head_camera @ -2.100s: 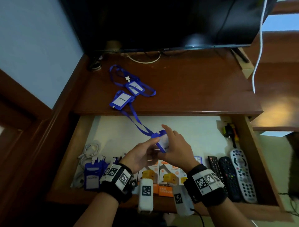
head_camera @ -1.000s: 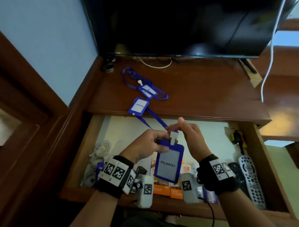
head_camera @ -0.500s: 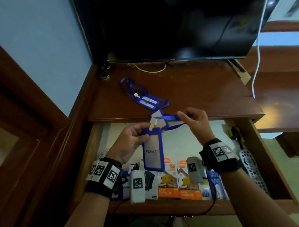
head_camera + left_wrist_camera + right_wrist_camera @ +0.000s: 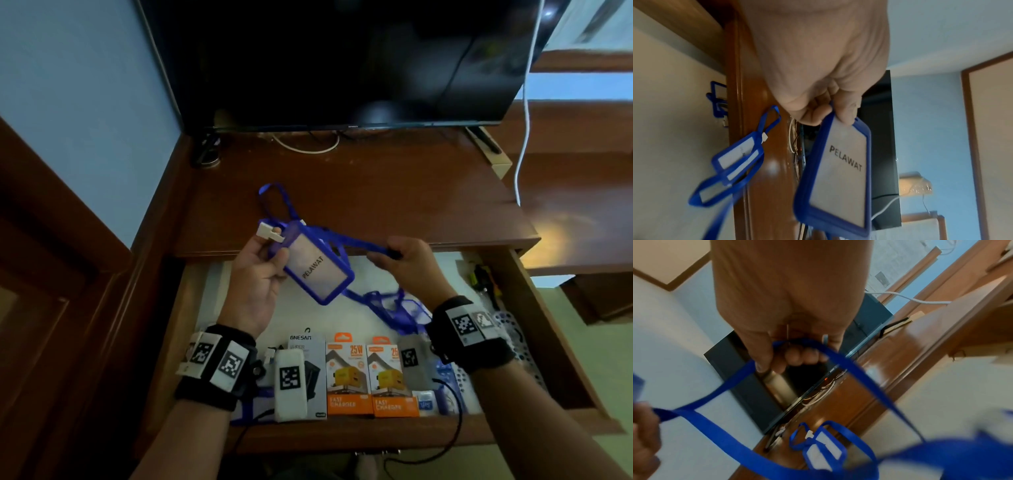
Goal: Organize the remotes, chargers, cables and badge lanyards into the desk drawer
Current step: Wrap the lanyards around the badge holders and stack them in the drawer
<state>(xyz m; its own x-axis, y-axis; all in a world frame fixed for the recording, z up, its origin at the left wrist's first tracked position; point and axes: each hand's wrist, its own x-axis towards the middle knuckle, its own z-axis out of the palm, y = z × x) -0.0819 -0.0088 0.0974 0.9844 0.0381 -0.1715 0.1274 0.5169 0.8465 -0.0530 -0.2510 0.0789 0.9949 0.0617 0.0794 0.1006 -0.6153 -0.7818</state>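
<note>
My left hand (image 4: 262, 270) grips the top of a blue badge holder (image 4: 318, 267) printed PELAWAT (image 4: 840, 175), tilted above the drawer's back edge. Its white clip (image 4: 269, 233) sticks out past my thumb. My right hand (image 4: 406, 257) pinches its blue lanyard strap (image 4: 840, 360), stretched between both hands. A second blue badge (image 4: 402, 310) hangs blurred below the strap, over the open drawer (image 4: 548, 370). More blue badges (image 4: 737, 155) and a lanyard loop (image 4: 274, 198) lie on the desk top (image 4: 411, 192).
Along the drawer's front stand a grey ONESAM box (image 4: 310, 363) and two orange charger boxes (image 4: 349, 377). Remotes (image 4: 513, 339) lie at the drawer's right, partly behind my right wrist. A television (image 4: 342, 61) stands at the desk's back. A white cable (image 4: 524, 137) hangs at right.
The PELAWAT badge has risen and tilted in my left hand. My right hand has drawn the strap out to the right, and another badge now swings over the drawer.
</note>
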